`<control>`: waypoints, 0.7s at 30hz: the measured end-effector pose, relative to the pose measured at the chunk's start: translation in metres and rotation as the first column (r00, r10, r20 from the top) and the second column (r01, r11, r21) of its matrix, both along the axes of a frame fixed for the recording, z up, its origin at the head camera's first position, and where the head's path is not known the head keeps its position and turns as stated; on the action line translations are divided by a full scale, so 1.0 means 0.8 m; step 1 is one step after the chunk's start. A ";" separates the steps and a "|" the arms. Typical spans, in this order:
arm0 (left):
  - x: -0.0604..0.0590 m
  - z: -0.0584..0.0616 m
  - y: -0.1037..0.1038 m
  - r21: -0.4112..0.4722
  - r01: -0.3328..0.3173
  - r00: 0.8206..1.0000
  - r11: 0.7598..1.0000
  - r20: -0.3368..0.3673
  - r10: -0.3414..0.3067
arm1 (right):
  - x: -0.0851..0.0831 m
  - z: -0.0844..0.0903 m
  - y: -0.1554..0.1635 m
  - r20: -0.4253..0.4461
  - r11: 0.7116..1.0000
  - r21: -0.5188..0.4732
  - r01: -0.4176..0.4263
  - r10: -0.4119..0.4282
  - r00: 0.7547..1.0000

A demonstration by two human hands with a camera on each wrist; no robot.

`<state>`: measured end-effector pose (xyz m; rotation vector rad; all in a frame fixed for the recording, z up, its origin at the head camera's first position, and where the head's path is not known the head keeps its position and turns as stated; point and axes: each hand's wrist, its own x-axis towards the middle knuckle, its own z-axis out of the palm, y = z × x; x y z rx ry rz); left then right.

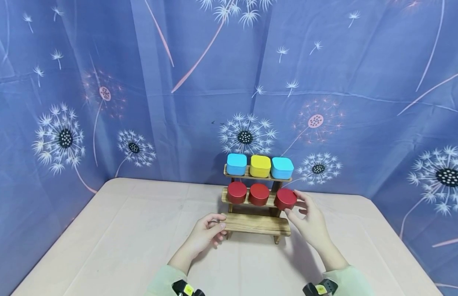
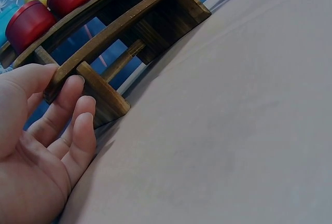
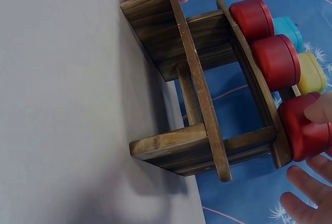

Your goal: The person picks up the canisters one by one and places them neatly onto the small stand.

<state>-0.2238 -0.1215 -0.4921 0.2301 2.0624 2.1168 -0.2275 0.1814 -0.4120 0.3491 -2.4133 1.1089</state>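
A three-step wooden display stand [image 1: 256, 224] stands on the table, its lowest step bare. My left hand [image 1: 206, 233] pinches the left end of that step, thumb above and fingers beneath, as the left wrist view shows. On the middle step sit three round red tins. My right hand [image 1: 311, 220] grips the rightmost red tin [image 1: 286, 199] between thumb and fingers, at the step's right end. Beside it are the middle red tin [image 1: 259, 194] and the left red tin [image 1: 237, 192]. In the right wrist view the thumb [image 3: 319, 111] lies against the held tin.
Along the top step are a light-blue square tin [image 1: 236, 164], a yellow square tin [image 1: 260, 166] and another light-blue square tin [image 1: 282, 168]. A blue dandelion-print curtain [image 1: 199, 135] hangs right behind the stand. The table [image 1: 140, 238] has a pale cloth cover.
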 end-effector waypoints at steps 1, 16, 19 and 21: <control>0.000 0.000 0.000 0.000 0.000 1.000 1.000 0.001 0.000 | 0.000 0.001 -0.001 0.004 1.000 -0.007 -0.001 0.001 1.000; 0.001 -0.001 0.000 0.012 0.001 1.000 1.000 0.003 -0.001 | -0.003 -0.002 -0.007 0.082 0.999 -0.030 0.023 -0.020 0.996; 0.001 -0.001 0.000 0.012 -0.002 1.000 1.000 0.006 0.002 | -0.004 -0.002 -0.007 0.098 0.999 -0.031 0.026 -0.023 0.995; 0.001 0.000 0.000 0.013 -0.002 1.000 1.000 0.008 0.002 | -0.005 -0.003 -0.008 0.102 0.999 -0.032 0.030 -0.026 0.994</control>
